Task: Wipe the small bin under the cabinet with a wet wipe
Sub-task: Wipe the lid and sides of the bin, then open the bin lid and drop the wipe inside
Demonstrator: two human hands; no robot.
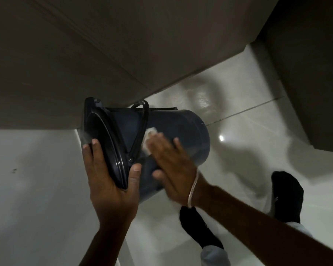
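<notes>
One small bin (181,131), tipped sideways; one wet wipe (149,134); two hands. Left hand (108,181): fingers curled round the lid (104,143) rim. Right hand (171,166): fingers spread flat, wipe beneath fingertips, pressed on bin's side.

Pretty dim overall. A small glare spot is seen on the glossy floor (258,121) right of the bin (183,129); the right hand (173,169) on the bin is smeared by motion blur.

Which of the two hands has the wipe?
The right hand, flat on the bin with the white wipe under its fingers; the left hand grips the lid rim.
</notes>
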